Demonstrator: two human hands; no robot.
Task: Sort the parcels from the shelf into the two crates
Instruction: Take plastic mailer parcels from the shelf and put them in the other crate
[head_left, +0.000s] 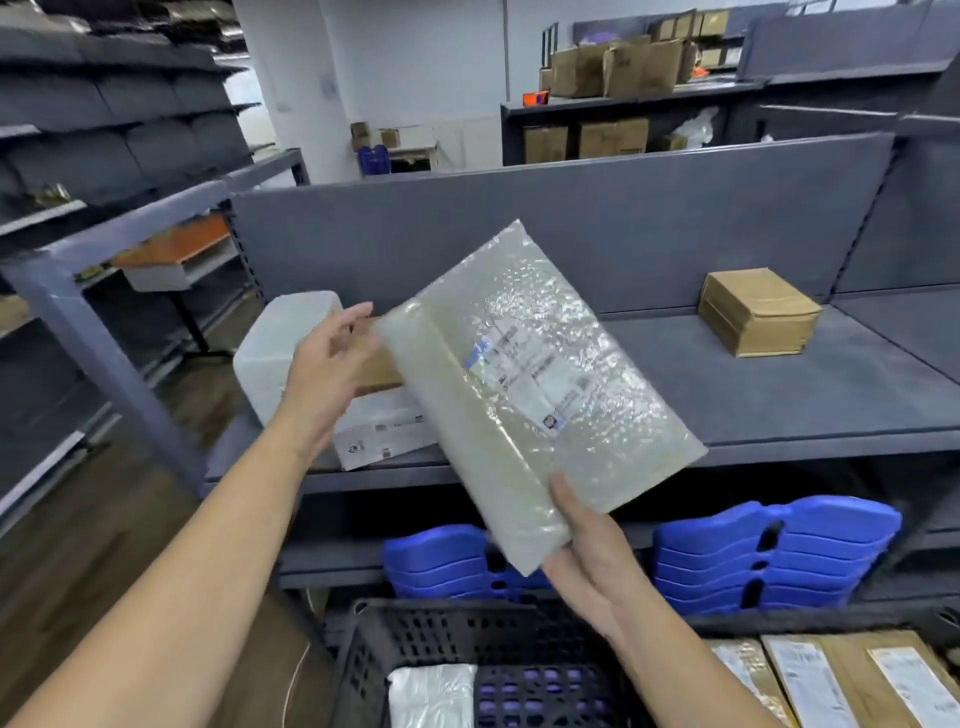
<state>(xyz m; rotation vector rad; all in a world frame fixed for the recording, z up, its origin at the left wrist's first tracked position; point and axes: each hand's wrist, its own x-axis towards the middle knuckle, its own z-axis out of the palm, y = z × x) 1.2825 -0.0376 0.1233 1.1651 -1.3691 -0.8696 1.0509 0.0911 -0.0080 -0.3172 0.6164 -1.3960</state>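
My right hand (589, 558) grips the lower corner of a translucent bubble-wrap parcel (524, 384) with a shipping label, held tilted above the grey shelf (779, 395). My left hand (327, 364) touches the parcel's upper left edge, fingers spread, in front of a brown box (376, 371) lying on the shelf's left end. A white wrapped parcel (275, 343) and a flat white labelled parcel (379, 431) lie there too. A small cardboard box (756, 312) sits at the shelf's right. Below, a black crate (441, 634) holds a white bag (431, 696). Brown labelled parcels (831, 680) fill the lower right.
Stacked blue plastic crates (769, 551) sit on the lower shelf. Grey shelving with dark bags (104, 119) stands at the left, and more racks with cardboard boxes (613, 67) are behind. Wooden floor (78, 545) runs along the left aisle.
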